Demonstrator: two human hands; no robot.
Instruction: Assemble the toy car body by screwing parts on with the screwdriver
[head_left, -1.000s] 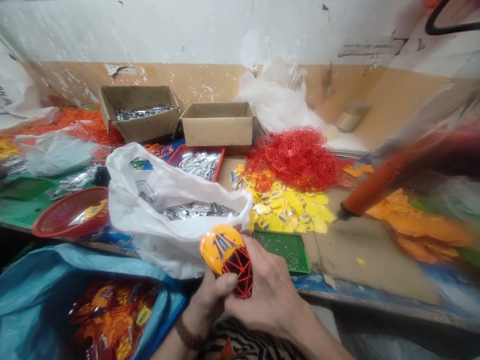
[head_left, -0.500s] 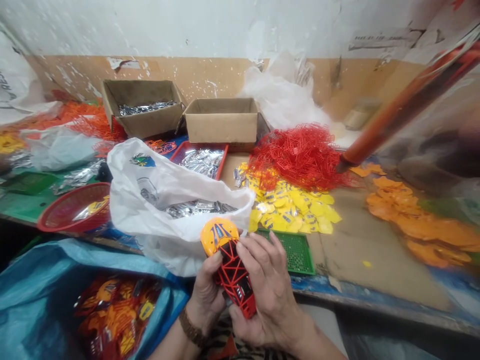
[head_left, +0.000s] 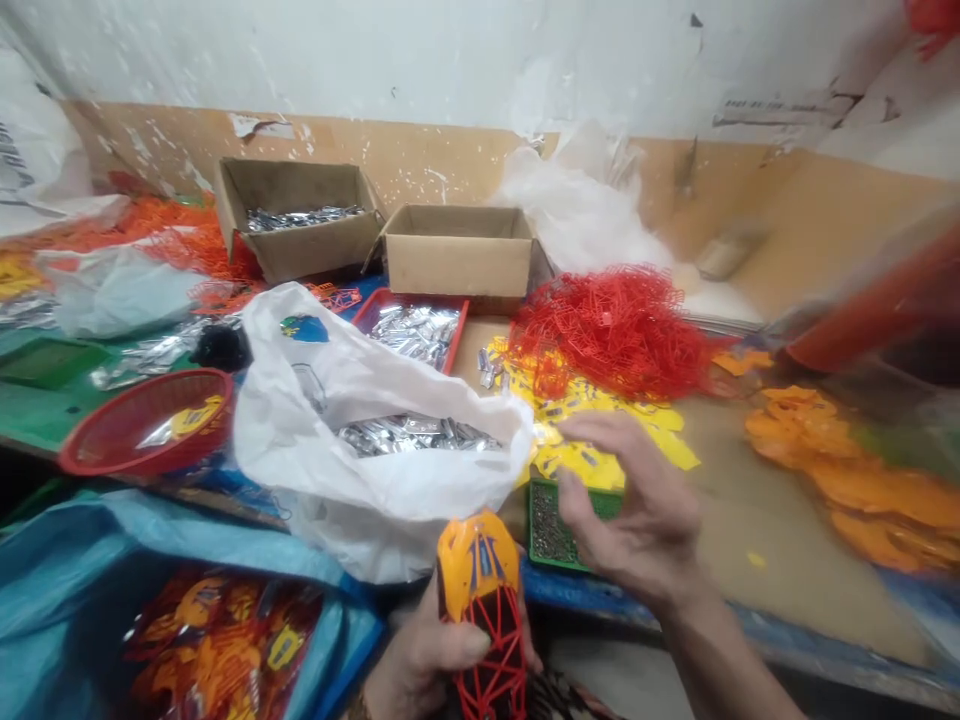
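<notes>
My left hand [head_left: 427, 655] grips an orange toy shell with a red lattice frame fitted under it [head_left: 480, 600], held low near the table's front edge. Raised and blurred, my right hand [head_left: 637, 505] hovers with its fingers apart over a small green tray [head_left: 551, 530] of tiny dark parts and holds nothing. Just beyond the tray lies a heap of yellow pieces [head_left: 592, 430], with a pile of red lattice frames [head_left: 615, 320] behind it.
A white plastic bag [head_left: 352, 420] of silver parts sits in the middle. Cardboard boxes [head_left: 457, 250] and a red tray [head_left: 416, 330] stand behind, a red basket [head_left: 142, 420] at left, a blue bag [head_left: 217, 620] of finished toys below. Orange pieces [head_left: 855, 470] and a blurred orange object [head_left: 877, 310] are at right.
My right hand has let go of the toy and risen toward the green tray. The left hand has lowered the toy. The blurred orange object at right has shifted.
</notes>
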